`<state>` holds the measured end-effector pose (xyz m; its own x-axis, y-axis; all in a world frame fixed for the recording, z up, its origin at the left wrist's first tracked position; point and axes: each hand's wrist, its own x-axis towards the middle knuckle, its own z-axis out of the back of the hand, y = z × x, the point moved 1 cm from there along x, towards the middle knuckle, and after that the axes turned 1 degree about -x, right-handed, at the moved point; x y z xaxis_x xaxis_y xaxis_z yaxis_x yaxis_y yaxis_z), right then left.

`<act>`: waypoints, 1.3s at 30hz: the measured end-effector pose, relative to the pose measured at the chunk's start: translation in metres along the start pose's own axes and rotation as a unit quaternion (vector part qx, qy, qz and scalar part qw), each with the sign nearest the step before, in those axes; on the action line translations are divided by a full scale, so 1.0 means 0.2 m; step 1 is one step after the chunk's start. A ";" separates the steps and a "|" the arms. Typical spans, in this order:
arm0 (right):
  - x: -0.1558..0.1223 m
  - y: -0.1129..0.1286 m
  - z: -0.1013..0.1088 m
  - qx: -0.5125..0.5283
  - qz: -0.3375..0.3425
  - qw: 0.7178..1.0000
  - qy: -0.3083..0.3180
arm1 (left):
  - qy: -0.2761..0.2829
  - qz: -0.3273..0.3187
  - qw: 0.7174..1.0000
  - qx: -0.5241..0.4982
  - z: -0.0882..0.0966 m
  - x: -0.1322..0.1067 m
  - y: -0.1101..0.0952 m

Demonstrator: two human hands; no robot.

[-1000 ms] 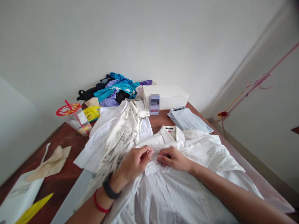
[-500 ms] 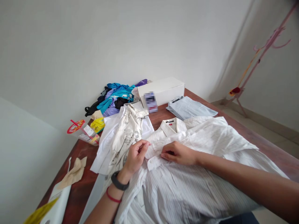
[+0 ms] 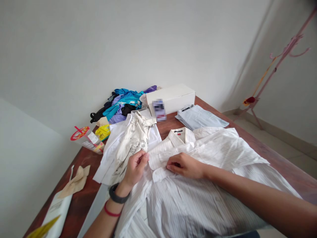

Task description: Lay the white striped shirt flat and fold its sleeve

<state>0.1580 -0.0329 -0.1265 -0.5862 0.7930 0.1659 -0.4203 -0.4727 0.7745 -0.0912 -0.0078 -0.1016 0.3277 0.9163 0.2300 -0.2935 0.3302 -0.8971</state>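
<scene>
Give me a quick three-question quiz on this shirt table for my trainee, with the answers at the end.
1. True or false: the left hand pinches the front edge of the striped white shirt.
2. What lies right behind the shirt's collar: A) the folded pale blue garment, B) the plastic cup, C) the brown paper scrap?
3. Where does the right hand rest?

Key
1. True; its fingers are closed on the placket edge.
2. A.
3. Flat on the shirt's front, just below the collar, holding the fabric down on the wooden table.
</scene>
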 end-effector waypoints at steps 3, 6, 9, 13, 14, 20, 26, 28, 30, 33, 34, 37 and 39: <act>-0.01 0.00 0.00 0.004 -0.001 1.000 0.000 | -0.028 -0.006 0.999 0.014 0.04 0.00 0.00; 0.00 0.00 0.00 0.008 -0.002 1.000 -0.001 | -0.060 -0.008 0.998 0.019 0.09 0.03 0.02; 0.00 0.00 0.01 0.014 -0.006 1.000 -0.005 | -0.103 0.026 0.993 -0.044 0.15 0.07 0.06; 0.00 -0.01 0.00 0.015 -0.008 1.000 -0.007 | -0.139 0.099 0.978 -0.122 0.18 0.11 0.09; 0.00 -0.01 0.00 0.012 -0.007 1.000 -0.006 | -0.141 0.107 0.976 -0.126 0.18 0.11 0.09; -0.01 0.00 -0.01 -0.012 0.014 1.000 -0.005 | -0.126 0.093 0.982 -0.108 0.17 0.11 0.09; -0.03 -0.02 -0.01 -0.017 0.019 1.000 -0.001 | -0.104 0.084 0.983 -0.124 0.17 0.11 0.13; -0.03 -0.02 -0.01 -0.018 0.017 1.000 -0.001 | -0.103 0.082 0.984 -0.118 0.18 0.11 0.14; -0.04 -0.02 -0.01 -0.017 0.015 1.000 -0.003 | -0.102 0.079 0.986 -0.106 0.17 0.11 0.14; -0.04 -0.01 -0.01 -0.015 0.014 1.000 -0.003 | -0.096 0.073 0.990 -0.072 0.15 0.11 0.14; -0.04 -0.01 0.00 -0.014 0.014 1.000 -0.002 | -0.096 0.073 0.991 -0.061 0.14 0.11 0.14; -0.04 0.00 0.00 -0.014 0.015 1.000 -0.003 | -0.101 0.077 0.991 -0.032 0.12 0.11 0.13; -0.04 0.00 0.00 -0.016 0.020 1.000 -0.007 | -0.108 0.071 0.992 -0.015 0.11 0.12 0.13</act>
<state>0.1621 -0.0402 -0.1276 -0.5935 0.7786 0.2040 -0.4198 -0.5156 0.7469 -0.1103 0.0268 -0.1111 0.0845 0.9813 0.1729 -0.2950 0.1903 -0.9364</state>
